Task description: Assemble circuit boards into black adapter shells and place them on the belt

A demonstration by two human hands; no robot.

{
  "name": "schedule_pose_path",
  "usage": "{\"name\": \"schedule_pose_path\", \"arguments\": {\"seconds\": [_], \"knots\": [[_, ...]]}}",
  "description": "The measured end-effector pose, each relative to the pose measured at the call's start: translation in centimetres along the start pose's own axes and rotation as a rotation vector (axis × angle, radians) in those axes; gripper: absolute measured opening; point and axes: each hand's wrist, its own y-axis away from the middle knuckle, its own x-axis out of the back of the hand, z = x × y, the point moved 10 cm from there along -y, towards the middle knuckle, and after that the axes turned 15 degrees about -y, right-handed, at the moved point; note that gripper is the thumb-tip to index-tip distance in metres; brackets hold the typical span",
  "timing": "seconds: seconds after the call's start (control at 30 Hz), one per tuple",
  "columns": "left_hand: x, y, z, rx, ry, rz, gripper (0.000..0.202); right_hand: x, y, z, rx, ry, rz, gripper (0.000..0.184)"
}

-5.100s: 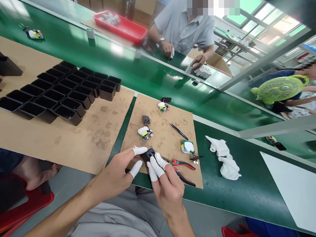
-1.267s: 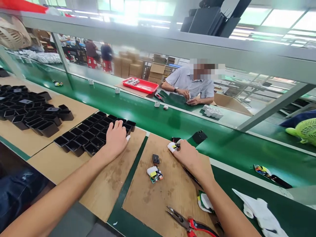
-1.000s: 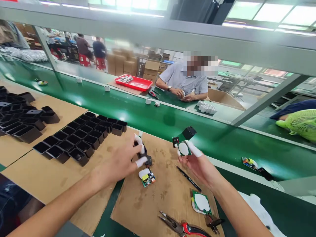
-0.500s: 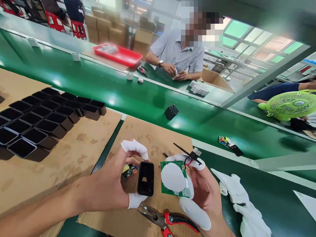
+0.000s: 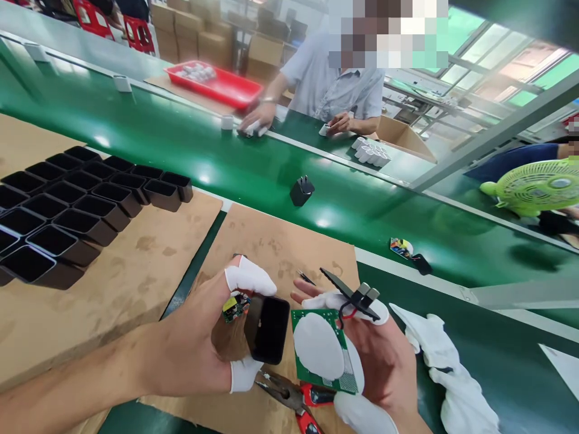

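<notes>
My left hand (image 5: 199, 343), with white finger cots, pinches an empty black charger shell (image 5: 268, 328), its open side facing me. My right hand (image 5: 380, 367) holds a green circuit board (image 5: 323, 349) with a white round pad on it; a black plug plate with two metal prongs (image 5: 355, 295) hangs from the board on red wires. Shell and board sit side by side, almost touching, above a brown cardboard mat (image 5: 280, 253). A small populated board (image 5: 235, 306) lies on the mat just behind my left thumb.
Red-handled pliers (image 5: 298, 401) lie under my hands. Rows of black shells (image 5: 85, 205) cover the left mat. A finished black charger (image 5: 301, 190) rides the green belt (image 5: 253, 175). White gloves (image 5: 447, 374) lie at right. A person across the belt handles white parts beside a red tray (image 5: 215, 84).
Both hands left the table, the left with a black shell from the rows, the right with a board from the mat. They came together before me. The shell has tilted towards the board.
</notes>
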Motion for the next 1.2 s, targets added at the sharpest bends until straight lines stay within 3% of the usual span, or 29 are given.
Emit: {"name": "schedule_pose_path", "arguments": {"seconds": [0.1, 0.2, 0.27, 0.4, 0.5, 0.6, 0.67, 0.8, 0.93, 1.1, 1.2], "knots": [[-0.9, 0.4, 0.3, -0.05, 0.135, -0.097, 0.059, 0.9, -0.4, 0.8, -0.064, -0.027, -0.001, 0.071], [-1.6, 1.0, -1.3, 0.088, 0.265, -0.161, 0.048, 1.8, -0.8, 1.8, -0.141, -0.038, 0.002, 0.076], [-2.0, 1.6, -2.4, 0.173, 0.279, -0.181, 0.053, 1.9, -0.8, 2.4, -0.18, -0.061, 0.015, 0.078], [-1.7, 2.0, -4.2, 0.251, 0.176, -0.105, 0.059, 0.8, -0.4, 3.0, -0.221, -0.121, 0.055, 0.079], [-2.0, 1.4, -5.2, 0.337, 0.28, -0.107, 0.044, 0.1, -0.3, 3.2, -0.258, -0.148, 0.046, 0.081], [-3.3, 0.6, -5.4, 0.453, 0.506, -0.203, 0.041, 0.1, -1.0, 2.7, -0.238, -0.111, -0.022, 0.076], [-3.4, 0.2, -5.4, 0.496, 0.577, -0.196, 0.047, 0.2, -1.7, 2.0, -0.169, -0.031, -0.087, 0.065], [-3.3, 0.0, -4.1, 0.394, 0.543, -0.214, 0.065, 0.6, -2.1, 1.2, -0.073, 0.087, -0.129, 0.061], [-3.7, 0.4, -2.0, 0.217, 0.469, -0.272, 0.049, 0.2, -1.3, 0.9, -0.074, 0.124, -0.17, 0.068], [-2.9, -0.2, -0.4, 0.02, 0.373, -0.169, 0.045, 1.0, -1.2, 0.0, -0.051, 0.134, -0.162, 0.052], [-2.5, -0.4, -0.5, -0.04, 0.356, -0.099, 0.047, 0.6, -1.3, 0.1, -0.017, 0.183, -0.246, 0.06]]}}
